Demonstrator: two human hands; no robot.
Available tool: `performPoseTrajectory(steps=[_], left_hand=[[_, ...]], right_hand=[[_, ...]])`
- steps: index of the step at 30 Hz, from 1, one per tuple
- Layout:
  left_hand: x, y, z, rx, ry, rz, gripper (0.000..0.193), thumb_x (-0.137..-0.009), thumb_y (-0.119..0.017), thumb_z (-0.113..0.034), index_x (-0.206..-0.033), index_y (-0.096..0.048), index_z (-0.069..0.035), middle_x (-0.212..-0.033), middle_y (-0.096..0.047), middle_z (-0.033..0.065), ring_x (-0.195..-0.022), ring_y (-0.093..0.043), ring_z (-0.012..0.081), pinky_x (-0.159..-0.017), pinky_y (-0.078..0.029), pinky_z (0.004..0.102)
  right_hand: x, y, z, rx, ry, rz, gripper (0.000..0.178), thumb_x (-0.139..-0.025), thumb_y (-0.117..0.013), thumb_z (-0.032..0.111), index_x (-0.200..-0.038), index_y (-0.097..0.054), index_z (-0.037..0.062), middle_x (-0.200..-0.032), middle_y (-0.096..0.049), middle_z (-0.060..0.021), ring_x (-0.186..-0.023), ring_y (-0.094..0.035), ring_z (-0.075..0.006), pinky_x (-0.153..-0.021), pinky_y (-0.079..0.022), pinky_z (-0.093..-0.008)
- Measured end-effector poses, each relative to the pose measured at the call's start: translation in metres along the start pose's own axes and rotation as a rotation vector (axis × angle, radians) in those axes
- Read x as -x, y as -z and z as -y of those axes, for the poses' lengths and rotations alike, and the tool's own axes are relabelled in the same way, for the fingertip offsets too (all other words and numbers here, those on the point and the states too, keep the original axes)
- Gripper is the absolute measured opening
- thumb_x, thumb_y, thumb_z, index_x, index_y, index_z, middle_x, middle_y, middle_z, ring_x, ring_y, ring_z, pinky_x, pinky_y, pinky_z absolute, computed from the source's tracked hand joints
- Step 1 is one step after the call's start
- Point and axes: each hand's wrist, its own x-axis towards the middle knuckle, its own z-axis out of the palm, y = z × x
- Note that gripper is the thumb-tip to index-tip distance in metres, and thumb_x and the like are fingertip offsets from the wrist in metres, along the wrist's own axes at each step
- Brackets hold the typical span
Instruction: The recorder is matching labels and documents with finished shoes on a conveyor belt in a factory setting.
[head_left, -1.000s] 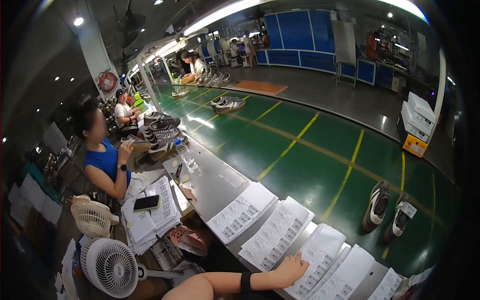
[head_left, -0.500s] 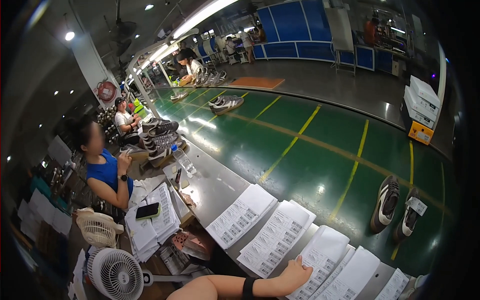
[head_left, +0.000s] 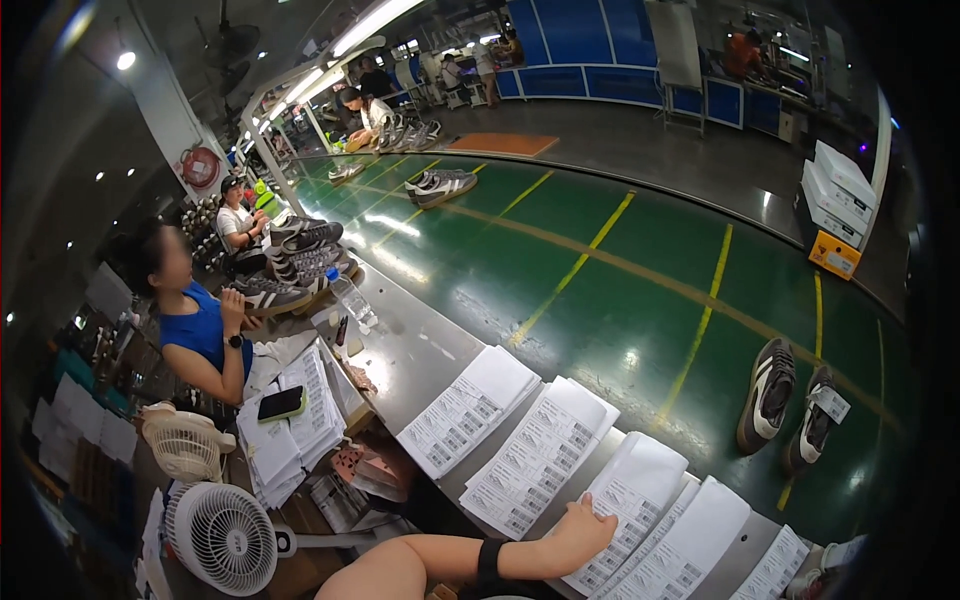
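Note:
My left hand (head_left: 580, 538) reaches in from the lower edge, a dark band around the forearm. Its fingers are bent together at the left edge of a stack of printed label sheets (head_left: 640, 470); whatever they pinch is hidden. Another stack of label sheets (head_left: 550, 440) lies just left of the hand, and a folded pile of label sheets (head_left: 715, 520) is to its right. Beyond, on the green belt, stand a dark sneaker with pale stripes (head_left: 768, 395) and a second sneaker (head_left: 808, 435) carrying a white tag. My right hand is out of view.
A co-worker in blue (head_left: 195, 325) sits at left beside piled sneakers (head_left: 300, 255) and a water bottle (head_left: 350, 295). A phone (head_left: 282, 403) rests on papers near a white fan (head_left: 222, 540). Shoe boxes (head_left: 840, 195) are stacked at far right. The green belt (head_left: 560, 270) runs across.
The scene has shifted slightly left and up in the picture. My left hand stays at the same stack, its fingers turned a little. The co-worker in blue now has a sneaker at the hands.

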Motion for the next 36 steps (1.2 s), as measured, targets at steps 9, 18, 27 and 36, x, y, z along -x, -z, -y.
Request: performPoseTrajectory(steps=[9, 18, 27, 36], left_hand=[[-0.003, 0.000, -0.001, -0.015, 0.006, 0.056, 0.016, -0.080, -0.060, -0.008, -0.089, -0.052, 0.002, -0.101, -0.054, 0.0517, -0.082, -0.067, 0.0443, -0.063, -0.048, 0.0459], [0.000, 0.016, -0.001, 0.061, -0.019, 0.100, 0.018, -0.080, -0.059, -0.008, -0.092, -0.052, 0.003, -0.108, -0.053, 0.0507, -0.082, -0.067, 0.0404, -0.070, -0.049, 0.0463], [0.014, 0.028, 0.009, 0.142, 0.001, 0.140, 0.050, -0.067, -0.079, -0.017, -0.103, -0.050, 0.003, -0.117, -0.053, 0.0455, -0.089, -0.064, 0.0384, -0.077, -0.046, 0.0418], [0.011, 0.039, 0.024, 0.258, -0.087, 0.196, 0.062, -0.066, -0.084, -0.024, -0.108, -0.049, 0.005, -0.119, -0.050, 0.0469, -0.095, -0.062, 0.0417, -0.084, -0.047, 0.0445]], right_hand=[[0.008, -0.015, -0.011, 0.073, 0.083, 0.114, 0.019, -0.085, -0.064, 0.022, -0.080, -0.067, 0.0037, -0.069, -0.062, -0.0185, -0.069, -0.062, -0.0388, -0.064, -0.048, -0.0471], [0.020, -0.054, -0.007, 0.154, -0.098, 0.464, 0.026, -0.088, -0.064, 0.027, -0.104, -0.051, 0.0109, -0.092, -0.057, -0.0163, -0.089, -0.056, -0.0357, -0.080, -0.041, -0.0472], [0.022, -0.051, -0.006, 0.043, 0.060, 0.235, 0.026, -0.072, -0.063, 0.032, -0.062, -0.067, 0.0078, -0.059, -0.063, -0.0144, -0.059, -0.065, -0.0367, -0.053, -0.051, -0.0449], [0.022, -0.048, 0.000, 0.018, -0.066, 0.257, 0.021, -0.066, -0.062, 0.027, -0.064, -0.069, 0.0068, -0.061, -0.064, -0.0153, -0.060, -0.065, -0.0366, -0.054, -0.051, -0.0445]])
